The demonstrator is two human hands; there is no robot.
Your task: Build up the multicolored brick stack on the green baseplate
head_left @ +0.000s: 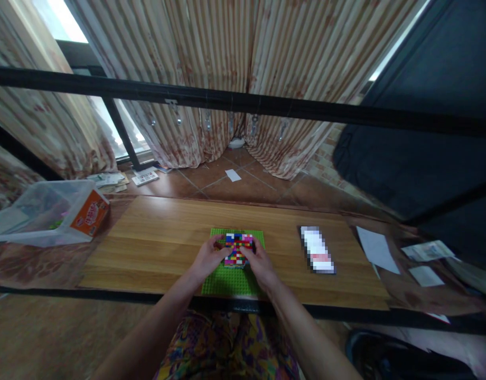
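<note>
A multicoloured block of toy building bricks [238, 252] sits over the green baseplate [232, 285] in the middle of the board. My left hand [209, 256] grips its left side, thumb on top and fingers at the edge. From the right, my right hand [259, 259] closes on the opposite side in the same way. White, blue, red, yellow and pink bricks show between the two thumbs. Whether the block touches the baseplate or is lifted slightly, I cannot tell.
A phone [317, 250] lies to the right on the wooden board [156, 237]. Papers [377, 249] rest beyond the board's right end. At the left stands a clear plastic bin [48, 203] with an orange label. A black bar [227, 99] crosses in front of the curtains [211, 47].
</note>
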